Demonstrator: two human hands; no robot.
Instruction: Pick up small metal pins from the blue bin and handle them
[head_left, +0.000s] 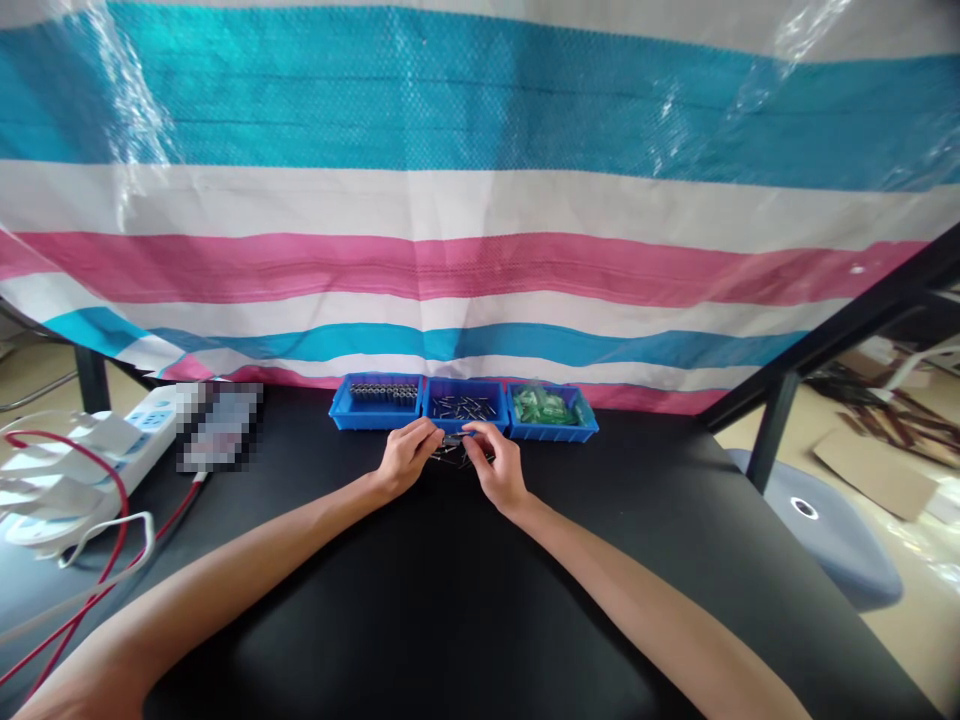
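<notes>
My left hand is closed in a pinch on a small metal part just in front of the middle bin. Facing it, my right hand has its thumb and index finger curled at the other end of that part; what they grip is too small to make out. Several loose screws lie on the table below the fingertips. The middle blue bin contains many dark screws. In the left blue bin, short metal cylinders stand in rows at the back.
The right blue bin has green plastic packets in it. A power strip with plugs, red and white cables and a blurred-out device lie at left. A striped sheet hangs behind. A grey stool stands at right.
</notes>
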